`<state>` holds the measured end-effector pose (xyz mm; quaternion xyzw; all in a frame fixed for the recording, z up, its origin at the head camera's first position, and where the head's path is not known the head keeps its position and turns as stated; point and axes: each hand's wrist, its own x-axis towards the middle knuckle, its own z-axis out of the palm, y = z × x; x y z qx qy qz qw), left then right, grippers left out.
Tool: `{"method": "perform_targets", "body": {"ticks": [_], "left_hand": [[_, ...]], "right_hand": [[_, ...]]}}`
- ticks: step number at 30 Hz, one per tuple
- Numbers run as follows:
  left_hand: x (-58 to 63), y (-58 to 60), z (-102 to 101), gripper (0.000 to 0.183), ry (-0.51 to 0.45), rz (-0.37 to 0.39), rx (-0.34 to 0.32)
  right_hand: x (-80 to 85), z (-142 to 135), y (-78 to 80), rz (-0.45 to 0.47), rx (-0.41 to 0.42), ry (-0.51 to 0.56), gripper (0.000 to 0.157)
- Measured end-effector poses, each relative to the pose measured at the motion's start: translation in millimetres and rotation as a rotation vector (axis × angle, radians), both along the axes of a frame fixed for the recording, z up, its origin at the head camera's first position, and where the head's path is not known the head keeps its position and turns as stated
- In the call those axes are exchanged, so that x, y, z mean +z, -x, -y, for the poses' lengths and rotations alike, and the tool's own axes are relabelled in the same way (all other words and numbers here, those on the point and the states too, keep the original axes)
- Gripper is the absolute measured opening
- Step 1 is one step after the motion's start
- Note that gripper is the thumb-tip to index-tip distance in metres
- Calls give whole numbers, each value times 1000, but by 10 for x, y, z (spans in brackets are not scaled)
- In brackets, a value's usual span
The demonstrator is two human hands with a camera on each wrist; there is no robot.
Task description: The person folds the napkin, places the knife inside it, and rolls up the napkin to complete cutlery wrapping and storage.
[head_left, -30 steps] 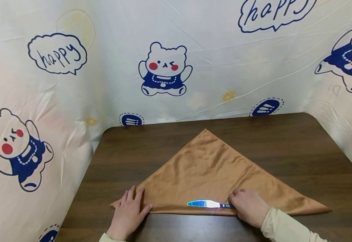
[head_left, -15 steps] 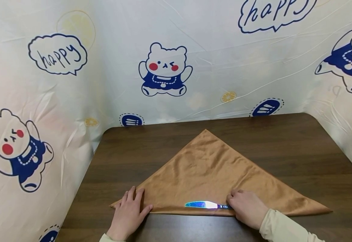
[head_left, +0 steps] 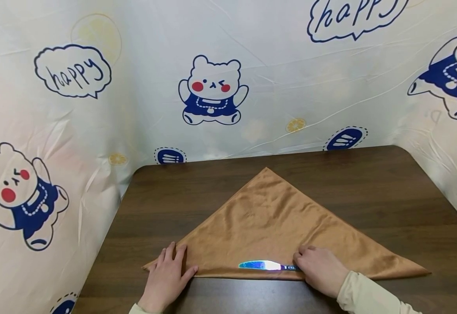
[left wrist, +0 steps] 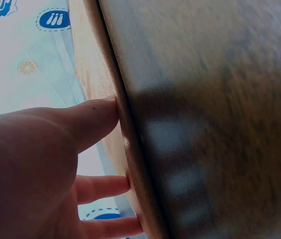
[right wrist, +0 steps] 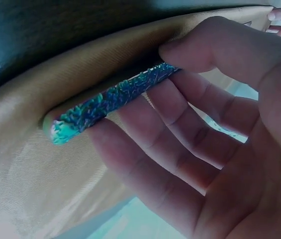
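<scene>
A shiny orange-brown cloth (head_left: 267,218), folded into a triangle, lies on the table with its long edge toward me. My left hand (head_left: 165,279) rests on the cloth near its left corner, fingers spread; the left wrist view shows the thumb (left wrist: 98,117) against the folded edge. Along the front edge, my right hand (head_left: 322,270) holds an iridescent table knife (head_left: 260,265) by its handle. The blade points left and appears to lie on the cloth. In the right wrist view, thumb and fingers pinch the ornate blue-green handle (right wrist: 115,102); the blade is hidden there.
The dark wooden table (head_left: 181,192) has rounded far corners. A pale curtain (head_left: 146,87) printed with bears surrounds it at the back and both sides. Light wrinkles run across the cloth.
My right hand has slid the knife slightly to the left over the cloth, mostly in the first half second. The left hand has stayed in place.
</scene>
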<state>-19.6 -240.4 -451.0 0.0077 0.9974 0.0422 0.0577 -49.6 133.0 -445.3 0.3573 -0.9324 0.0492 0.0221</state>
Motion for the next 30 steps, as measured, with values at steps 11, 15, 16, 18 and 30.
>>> {"method": "perform_targets", "body": {"ticks": [11, 15, 16, 18, 30], "left_hand": [[26, -13, -8, 67, -5, 23, 7], [30, -16, -12, 67, -7, 23, 8], [30, -17, -13, 67, -7, 23, 8], [30, -19, -14, 67, -4, 23, 7], [23, -11, -15, 67, -1, 16, 6]], "right_hand": [[-3, -7, 0, -7, 23, -1, 13], [-2, -5, -2, -3, 24, -7, 13], [-2, -4, -3, -2, 25, -9, 13], [-3, 0, -3, -7, 27, -13, 12], [-5, 6, -8, -23, 24, -22, 12]]}}
